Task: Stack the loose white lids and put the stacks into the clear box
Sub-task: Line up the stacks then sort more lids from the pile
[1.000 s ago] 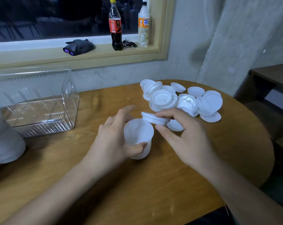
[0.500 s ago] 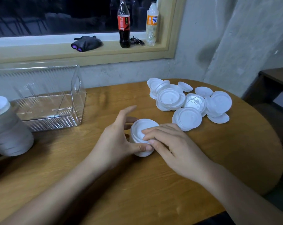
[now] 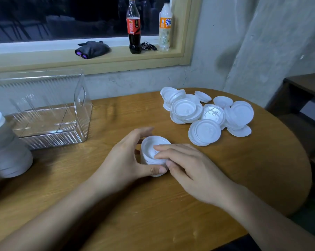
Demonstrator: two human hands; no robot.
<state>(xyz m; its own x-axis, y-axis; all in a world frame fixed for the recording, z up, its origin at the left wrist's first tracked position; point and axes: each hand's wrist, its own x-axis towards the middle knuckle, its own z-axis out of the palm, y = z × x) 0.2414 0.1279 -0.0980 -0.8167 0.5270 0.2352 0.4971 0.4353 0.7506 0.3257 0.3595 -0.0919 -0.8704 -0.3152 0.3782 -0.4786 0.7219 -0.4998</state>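
A short stack of white lids (image 3: 150, 147) stands on the wooden table (image 3: 117, 205) near its middle. My left hand (image 3: 125, 160) grips the stack from the left, thumb on its near side and fingers curled round the far side. My right hand (image 3: 189, 165) lies on top with straight fingers pressing the top lid down. A heap of several loose white lids (image 3: 205, 115) lies to the right and further back. The clear ribbed box (image 3: 50, 109) stands at the back left with nothing visible inside.
A tall leaning stack of white lids (image 3: 6, 151) stands at the far left edge of view. On the window sill are a cola bottle (image 3: 134, 26), an orange-labelled bottle (image 3: 165, 24), keys and a dark cloth item (image 3: 92, 49). A dark bench (image 3: 305, 91) stands at right.
My right hand brought a lid from above the stack down onto it and now presses it flat. The stack went from tilted in my left hand to standing on the table.
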